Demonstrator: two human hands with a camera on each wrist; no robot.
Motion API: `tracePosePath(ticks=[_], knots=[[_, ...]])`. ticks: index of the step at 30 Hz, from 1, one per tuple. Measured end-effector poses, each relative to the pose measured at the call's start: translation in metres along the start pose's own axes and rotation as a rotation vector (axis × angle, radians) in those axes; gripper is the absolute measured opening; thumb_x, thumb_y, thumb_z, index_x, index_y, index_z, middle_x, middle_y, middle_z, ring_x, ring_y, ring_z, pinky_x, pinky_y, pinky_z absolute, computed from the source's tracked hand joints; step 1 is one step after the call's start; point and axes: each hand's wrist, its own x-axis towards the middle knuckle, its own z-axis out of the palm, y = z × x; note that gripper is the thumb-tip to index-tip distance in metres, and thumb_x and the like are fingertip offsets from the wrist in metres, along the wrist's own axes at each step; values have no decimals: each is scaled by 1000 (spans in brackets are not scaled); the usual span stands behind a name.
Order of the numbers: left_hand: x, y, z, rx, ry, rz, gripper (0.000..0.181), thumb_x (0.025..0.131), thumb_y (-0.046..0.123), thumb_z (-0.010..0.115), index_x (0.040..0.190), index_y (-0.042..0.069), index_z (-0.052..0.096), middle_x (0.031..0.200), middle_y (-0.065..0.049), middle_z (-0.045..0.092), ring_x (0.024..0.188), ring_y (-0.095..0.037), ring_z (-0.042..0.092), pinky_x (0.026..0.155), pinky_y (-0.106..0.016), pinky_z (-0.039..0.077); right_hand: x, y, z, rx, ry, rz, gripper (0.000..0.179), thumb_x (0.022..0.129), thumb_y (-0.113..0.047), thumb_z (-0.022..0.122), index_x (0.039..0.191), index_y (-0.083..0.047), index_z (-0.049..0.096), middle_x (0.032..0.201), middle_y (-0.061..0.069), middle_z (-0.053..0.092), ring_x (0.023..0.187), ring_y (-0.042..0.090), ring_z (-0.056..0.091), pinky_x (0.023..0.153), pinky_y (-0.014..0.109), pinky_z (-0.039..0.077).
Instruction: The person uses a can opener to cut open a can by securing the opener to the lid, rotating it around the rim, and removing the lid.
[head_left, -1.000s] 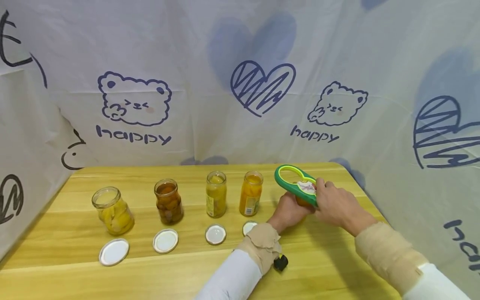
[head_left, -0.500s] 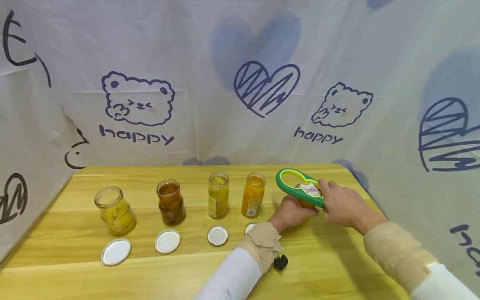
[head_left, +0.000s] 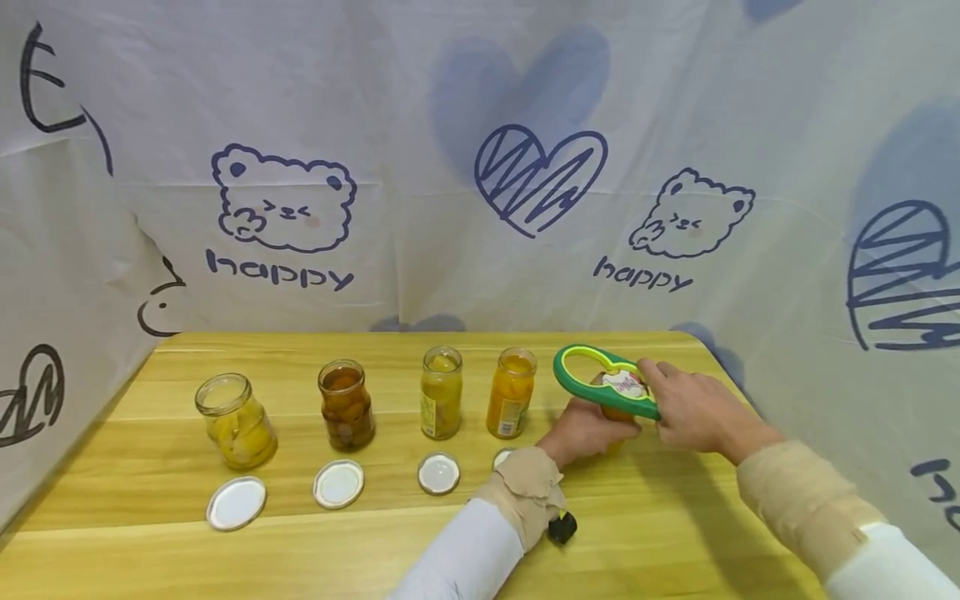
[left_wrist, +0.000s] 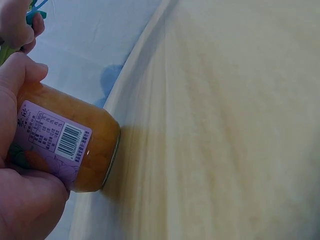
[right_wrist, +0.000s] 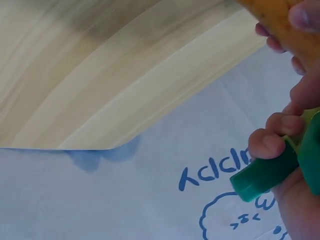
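Observation:
My left hand (head_left: 588, 432) grips a glass jar (left_wrist: 100, 145) of orange contents around its side. A purple label with a barcode shows on this jar in the left wrist view. A green jar opener (head_left: 600, 390) with a lime inner edge lies around the jar's patterned lid (head_left: 624, 383). My right hand (head_left: 693, 408) holds the jar opener at its right end, fingers curled round it. In the right wrist view, the opener's green end (right_wrist: 265, 177) sticks out past the right fingers. My left hand hides much of the jar in the head view.
Lidless jars stand in a row: pale yellow fruit (head_left: 243, 429), dark brown fruit (head_left: 347, 408), yellow-green fruit (head_left: 441, 396), orange fruit (head_left: 512, 396). White lids (head_left: 236, 503) lie in front of them, one partly behind my left wrist. A small black object (head_left: 562, 527) lies near that forearm.
My right hand has moved slightly right, turning the jar opener a little on the jar. My left hand keeps its grip. The whole head view has shifted slightly.

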Motion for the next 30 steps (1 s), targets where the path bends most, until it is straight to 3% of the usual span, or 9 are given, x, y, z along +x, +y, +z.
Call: tracePosePath(ticks=[6,14,18,24,30], knots=[[1,0,-1,-42,-27,18,57,85,2,79,136,19,59,119,4,66,60,-8,55,57,-20,49,3,8,2,-15,9,-50,54,74,-9,65,124,-13,44,93,6,60,63,19,54,56,38,50],[0,0,-3,-26,-75,0,55,86,4,78,135,19,58,113,7,64,53,-10,52,52,-22,48,7,17,5,-20,35,-125,64,74,-6,67,134,-12,46,109,11,65,79,24,65,74,47,60],[0,1,-5,0,-88,24,58,87,4,77,140,17,56,125,0,65,61,-7,55,63,-18,50,8,19,5,-16,54,-155,67,73,-4,66,137,-11,47,114,12,67,86,26,68,79,49,61],[0,2,-7,72,-139,94,59,90,4,74,145,13,54,140,-9,63,91,3,56,90,-13,47,9,22,4,-15,108,-190,71,68,-1,69,136,-10,51,116,12,69,95,29,70,83,50,60],[-1,2,-9,105,-169,112,59,93,4,72,147,12,52,131,-13,66,70,-1,54,79,-13,47,11,22,0,-87,137,-228,73,71,-6,75,139,-9,52,113,11,67,97,29,69,85,50,60]])
